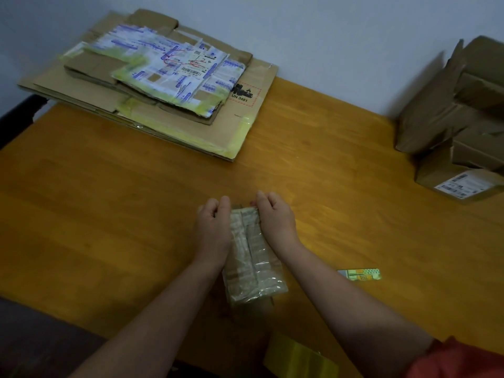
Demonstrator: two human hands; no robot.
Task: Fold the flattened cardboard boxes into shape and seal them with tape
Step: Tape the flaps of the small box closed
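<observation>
Head view shows your left hand (212, 225) and right hand (275, 216) curled at the far end of a small taped cardboard box (252, 257) lying near the middle of the bench (109, 203); each grip pinches the box's far edge with fingers closed on it. A stack of flattened boxes (152, 80) lies far left, folded boxes (458, 118) stand far right, and a yellow tape roll (300, 358) sits at the near edge.

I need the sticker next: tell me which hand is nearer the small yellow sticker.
Right. The right hand is up-left of the sticker; the left hand is farther left, across the box.
</observation>
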